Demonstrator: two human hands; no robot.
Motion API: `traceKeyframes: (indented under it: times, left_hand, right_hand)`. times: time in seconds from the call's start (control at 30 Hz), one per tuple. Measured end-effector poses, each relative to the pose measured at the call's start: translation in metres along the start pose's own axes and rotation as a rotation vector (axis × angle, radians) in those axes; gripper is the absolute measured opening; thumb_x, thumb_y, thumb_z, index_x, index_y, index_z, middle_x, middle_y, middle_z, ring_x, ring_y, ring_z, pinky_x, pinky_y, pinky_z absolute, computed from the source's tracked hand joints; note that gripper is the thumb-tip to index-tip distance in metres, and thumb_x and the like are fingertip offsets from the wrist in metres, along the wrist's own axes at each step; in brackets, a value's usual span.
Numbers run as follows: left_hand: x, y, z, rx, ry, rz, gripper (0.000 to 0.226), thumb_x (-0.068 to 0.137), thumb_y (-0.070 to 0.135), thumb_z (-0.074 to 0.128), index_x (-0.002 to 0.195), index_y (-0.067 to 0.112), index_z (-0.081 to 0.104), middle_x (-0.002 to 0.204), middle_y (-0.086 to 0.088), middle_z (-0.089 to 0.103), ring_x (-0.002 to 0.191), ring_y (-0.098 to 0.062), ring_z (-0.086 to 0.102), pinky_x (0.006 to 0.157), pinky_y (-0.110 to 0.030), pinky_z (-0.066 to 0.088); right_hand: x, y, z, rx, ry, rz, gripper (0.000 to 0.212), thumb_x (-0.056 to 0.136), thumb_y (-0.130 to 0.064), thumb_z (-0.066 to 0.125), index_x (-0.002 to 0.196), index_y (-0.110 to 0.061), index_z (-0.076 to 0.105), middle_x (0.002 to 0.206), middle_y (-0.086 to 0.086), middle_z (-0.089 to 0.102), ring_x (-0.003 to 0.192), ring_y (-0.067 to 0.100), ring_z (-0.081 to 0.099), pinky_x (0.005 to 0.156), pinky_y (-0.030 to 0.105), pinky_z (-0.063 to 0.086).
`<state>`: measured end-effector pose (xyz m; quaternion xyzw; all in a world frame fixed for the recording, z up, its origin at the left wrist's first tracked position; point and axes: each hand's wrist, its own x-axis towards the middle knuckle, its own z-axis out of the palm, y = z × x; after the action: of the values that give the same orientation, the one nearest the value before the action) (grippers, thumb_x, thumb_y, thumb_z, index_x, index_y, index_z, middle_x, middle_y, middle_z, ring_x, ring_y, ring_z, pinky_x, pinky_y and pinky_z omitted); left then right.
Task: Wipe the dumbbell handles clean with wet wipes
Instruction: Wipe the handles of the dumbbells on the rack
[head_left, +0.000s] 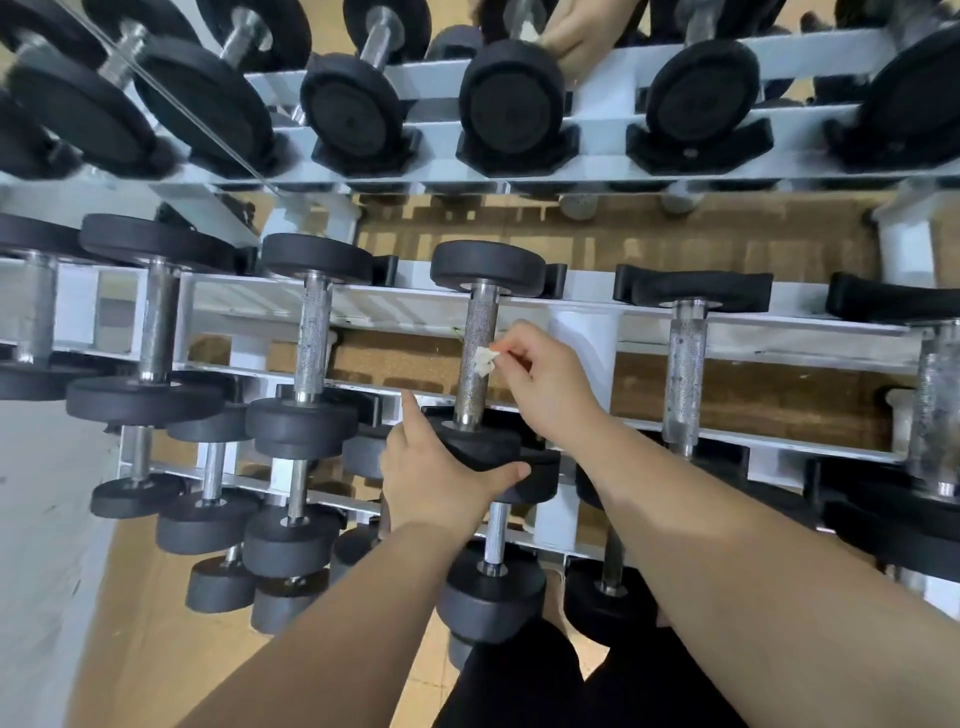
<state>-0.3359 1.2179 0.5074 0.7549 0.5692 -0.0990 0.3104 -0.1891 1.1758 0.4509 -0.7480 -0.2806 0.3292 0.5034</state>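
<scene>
While the right hand (545, 384) pinches a small crumpled wet wipe (485, 360) in its fingertips, the white scrap presses against the knurled handle (480, 317) of a dumbbell (488, 265) lying across the top rails of the white rack (587, 322). The left hand (436, 473) grips that dumbbell's near black head, thumb wrapped round its edge, index finger stretched out; its other fingers are hidden behind the head. Most of the wipe is tucked out of sight. Neighbouring dumbbells (311, 332) run off both edges.
</scene>
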Motion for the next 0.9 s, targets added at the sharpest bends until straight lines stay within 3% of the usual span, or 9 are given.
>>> traceKeyframes:
  times: [0.17, 0.27, 0.37, 0.5, 0.6, 0.7, 0.83, 0.9]
  left_hand:
    - [0.019, -0.025, -0.02, -0.156, -0.1, 0.011, 0.15, 0.044, 0.068, 0.09, 0.161, 0.024, 0.008, 0.159, -0.002, 0.034, 0.147, -0.021, 0.029, 0.119, -0.041, 0.032]
    - [0.026, -0.033, -0.031, -0.301, -0.197, 0.01, 0.147, 0.045, 0.053, 0.097, 0.161, 0.027, 0.011, 0.158, 0.003, 0.036, 0.145, -0.015, 0.034, 0.119, -0.039, 0.033]
    - [0.03, -0.036, -0.031, -0.337, -0.237, 0.013, 0.152, 0.035, 0.062, 0.096, 0.16, 0.033, 0.015, 0.155, 0.004, 0.041, 0.142, -0.015, 0.039, 0.117, -0.042, 0.038]
    - [0.031, -0.037, -0.028, -0.36, -0.234, 0.027, 0.151, 0.034, 0.061, 0.096, 0.159, 0.033, 0.017, 0.153, 0.007, 0.042, 0.14, -0.012, 0.04, 0.117, -0.041, 0.038]
    - [0.034, -0.041, -0.029, -0.365, -0.249, 0.015, 0.152, 0.031, 0.067, 0.096, 0.158, 0.04, 0.017, 0.151, 0.007, 0.045, 0.139, -0.014, 0.044, 0.115, -0.042, 0.04]
    - [0.035, -0.042, -0.028, -0.383, -0.262, 0.018, 0.149, 0.029, 0.067, 0.096, 0.155, 0.044, 0.02, 0.148, 0.008, 0.048, 0.135, -0.015, 0.048, 0.113, -0.042, 0.042]
    - [0.035, -0.043, -0.027, -0.443, -0.279, 0.021, 0.155, 0.026, 0.062, 0.098, 0.158, 0.037, 0.02, 0.14, 0.007, 0.053, 0.126, -0.013, 0.056, 0.109, -0.04, 0.047]
    - [0.035, -0.043, -0.028, -0.452, -0.284, 0.017, 0.151, 0.031, 0.055, 0.099, 0.158, 0.036, 0.02, 0.138, 0.007, 0.054, 0.125, -0.012, 0.057, 0.108, -0.039, 0.048]
  right_hand:
    - [0.029, -0.025, 0.007, 0.045, 0.04, -0.022, 0.01, 0.097, -0.019, 0.058, 0.093, -0.028, 0.062, 0.087, -0.015, 0.064, 0.085, 0.003, 0.06, 0.074, 0.023, 0.049]
    - [0.011, -0.019, 0.013, -0.02, -0.05, -0.093, 0.005, 0.094, -0.023, 0.064, 0.092, -0.027, 0.064, 0.084, -0.014, 0.062, 0.078, 0.001, 0.058, 0.07, 0.024, 0.045]
    - [-0.006, -0.013, 0.02, -0.108, -0.114, -0.154, 0.003, 0.092, -0.026, 0.068, 0.09, -0.026, 0.065, 0.085, -0.012, 0.063, 0.081, 0.003, 0.059, 0.074, 0.027, 0.049]
    - [0.02, -0.026, 0.024, -0.06, 0.086, -0.103, 0.01, 0.095, -0.028, 0.063, 0.085, -0.028, 0.061, 0.067, -0.009, 0.049, 0.067, 0.007, 0.05, 0.064, 0.027, 0.044]
    - [0.037, -0.032, 0.025, -0.042, 0.157, -0.05, 0.006, 0.095, -0.027, 0.062, 0.089, -0.028, 0.063, 0.072, -0.007, 0.048, 0.072, 0.006, 0.049, 0.069, 0.025, 0.045]
    - [0.017, -0.025, 0.02, -0.066, 0.06, -0.123, 0.003, 0.095, -0.024, 0.063, 0.093, -0.025, 0.066, 0.072, -0.012, 0.05, 0.071, 0.002, 0.049, 0.065, 0.022, 0.04]
    - [-0.022, -0.001, 0.015, -0.113, -0.205, -0.182, 0.003, 0.094, -0.023, 0.065, 0.093, -0.024, 0.068, 0.085, -0.012, 0.064, 0.083, 0.003, 0.059, 0.076, 0.028, 0.049]
    - [-0.02, 0.0, 0.016, -0.117, -0.188, -0.2, 0.004, 0.094, -0.024, 0.065, 0.09, -0.023, 0.066, 0.084, -0.014, 0.059, 0.082, 0.003, 0.056, 0.073, 0.025, 0.046]
